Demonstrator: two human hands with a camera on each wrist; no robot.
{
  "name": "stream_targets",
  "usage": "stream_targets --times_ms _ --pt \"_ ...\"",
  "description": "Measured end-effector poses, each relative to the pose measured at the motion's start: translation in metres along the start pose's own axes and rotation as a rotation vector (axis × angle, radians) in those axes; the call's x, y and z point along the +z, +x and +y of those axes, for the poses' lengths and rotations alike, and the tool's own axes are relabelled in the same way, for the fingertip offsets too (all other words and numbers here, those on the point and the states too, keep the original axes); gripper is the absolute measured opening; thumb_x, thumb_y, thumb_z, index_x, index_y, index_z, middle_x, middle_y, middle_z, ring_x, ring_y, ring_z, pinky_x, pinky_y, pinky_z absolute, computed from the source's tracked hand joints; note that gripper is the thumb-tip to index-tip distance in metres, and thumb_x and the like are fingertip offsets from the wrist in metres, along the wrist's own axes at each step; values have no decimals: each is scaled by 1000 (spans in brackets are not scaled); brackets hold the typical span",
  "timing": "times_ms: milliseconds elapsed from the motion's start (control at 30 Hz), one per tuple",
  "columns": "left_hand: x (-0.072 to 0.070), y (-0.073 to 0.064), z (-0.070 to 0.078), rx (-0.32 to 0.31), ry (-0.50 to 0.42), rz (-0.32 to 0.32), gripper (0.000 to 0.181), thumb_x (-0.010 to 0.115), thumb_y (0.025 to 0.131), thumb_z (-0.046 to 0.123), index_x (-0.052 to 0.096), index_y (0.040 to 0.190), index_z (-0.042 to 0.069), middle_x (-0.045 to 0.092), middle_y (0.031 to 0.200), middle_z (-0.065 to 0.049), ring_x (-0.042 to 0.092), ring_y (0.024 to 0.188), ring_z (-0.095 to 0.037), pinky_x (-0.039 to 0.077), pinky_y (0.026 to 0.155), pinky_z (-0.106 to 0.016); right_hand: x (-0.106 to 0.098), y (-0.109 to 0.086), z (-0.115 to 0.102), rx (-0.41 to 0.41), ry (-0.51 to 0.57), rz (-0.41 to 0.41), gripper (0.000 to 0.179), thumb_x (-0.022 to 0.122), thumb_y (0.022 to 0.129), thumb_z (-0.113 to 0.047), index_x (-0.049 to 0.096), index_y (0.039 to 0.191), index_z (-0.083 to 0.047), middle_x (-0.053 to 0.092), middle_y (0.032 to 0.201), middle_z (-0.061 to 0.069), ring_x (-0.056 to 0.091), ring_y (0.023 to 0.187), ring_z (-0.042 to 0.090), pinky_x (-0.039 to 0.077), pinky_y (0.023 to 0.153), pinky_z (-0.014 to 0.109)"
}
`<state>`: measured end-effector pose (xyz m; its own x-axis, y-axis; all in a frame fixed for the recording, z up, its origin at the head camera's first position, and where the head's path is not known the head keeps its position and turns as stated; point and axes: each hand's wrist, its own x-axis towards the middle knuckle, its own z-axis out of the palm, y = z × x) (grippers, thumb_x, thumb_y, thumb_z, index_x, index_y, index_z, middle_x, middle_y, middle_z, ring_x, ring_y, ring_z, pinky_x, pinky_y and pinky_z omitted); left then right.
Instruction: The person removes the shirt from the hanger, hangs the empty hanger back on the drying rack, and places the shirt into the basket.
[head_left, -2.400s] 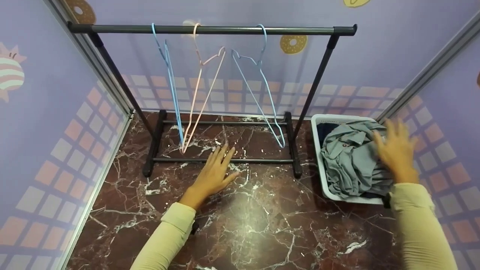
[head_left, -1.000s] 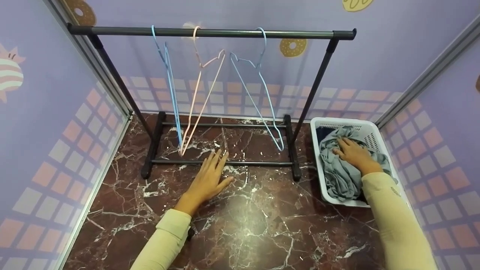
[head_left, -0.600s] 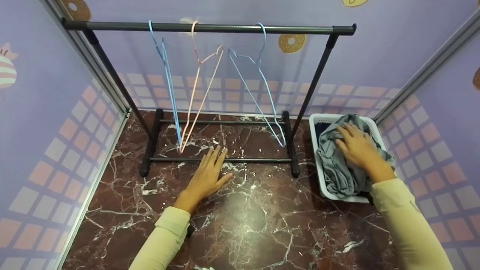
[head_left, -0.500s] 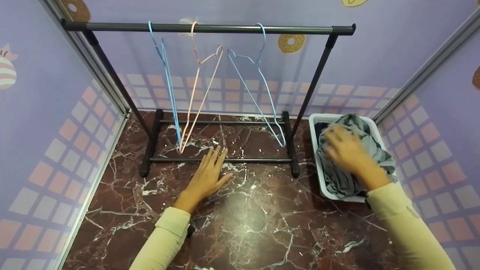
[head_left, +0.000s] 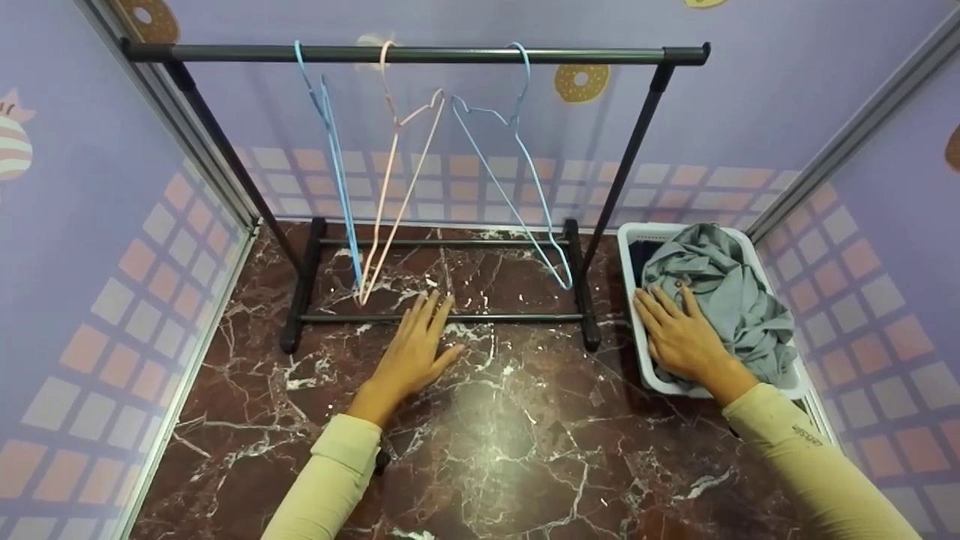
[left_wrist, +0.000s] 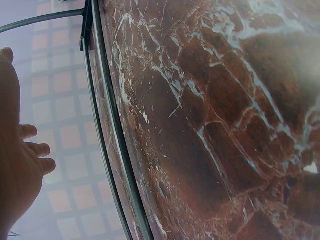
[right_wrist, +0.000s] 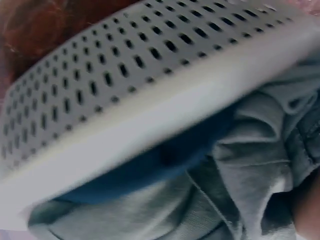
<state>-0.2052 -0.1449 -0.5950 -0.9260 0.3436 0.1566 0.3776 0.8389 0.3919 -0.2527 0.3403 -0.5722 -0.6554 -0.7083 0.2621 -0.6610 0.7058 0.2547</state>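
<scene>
My right hand (head_left: pixel 682 341) lies over the front left part of a crumpled grey-green garment (head_left: pixel 720 274), its fingers nearly straight and the fingertips by the left rim. The garment fills most of a white plastic basket (head_left: pixel 628 300) and droops over its right side. Dark blue cloth (head_left: pixel 640 259) peeks out at the back left; in the right wrist view a blue strip (right_wrist: pixel 165 162) shows under the perforated rim. My left hand (head_left: pixel 412 349), fingers extended and thumb apart, holds nothing and hovers before the rack's front lower bar (head_left: pixel 517 319).
A black clothes rack (head_left: pixel 457 55) stands against the tiled-pattern wall. From its top rail hang a blue hanger (head_left: pixel 341 180), a pink hanger (head_left: pixel 386 195) and a light blue hanger (head_left: pixel 534 172). Brown marbled floor (head_left: pixel 495 450) spreads in front. Side walls close in left and right.
My right hand has moved from the garment's right side to its front left. The garment is bunched more toward the back and right of the basket. My left hand has barely shifted.
</scene>
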Motion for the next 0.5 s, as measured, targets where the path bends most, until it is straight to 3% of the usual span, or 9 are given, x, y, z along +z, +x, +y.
stream_targets --times_ms 200,333,400,500 --pt "1 3 2 20 -16 5 83 53 104 51 14 167 13 12 172 -19 9 159 -42 12 129 -55 4 -1 -2 28 12 42 57 56 92 -16 54 142 11 56 147 27 56 134 47 39 107 75" --pt "1 3 2 22 -18 9 83 53 104 51 16 167 13 12 172 -18 9 159 -41 12 129 -55 -12 1 -3 93 114 84 55 62 94 -16 55 143 6 51 151 27 52 137 47 37 110 74" --pt "1 2 1 16 -10 17 83 53 103 52 17 166 12 12 172 -18 10 159 -40 13 128 -55 -24 -1 1 175 175 130 55 64 94 -19 55 144 1 48 153 27 49 138 49 32 113 75" --pt "0 3 1 12 -5 26 83 55 103 52 19 166 11 13 172 -18 10 159 -39 13 129 -55 -46 -10 13 392 240 167 59 63 97 -24 48 149 -2 37 159 29 40 140 55 22 116 78"
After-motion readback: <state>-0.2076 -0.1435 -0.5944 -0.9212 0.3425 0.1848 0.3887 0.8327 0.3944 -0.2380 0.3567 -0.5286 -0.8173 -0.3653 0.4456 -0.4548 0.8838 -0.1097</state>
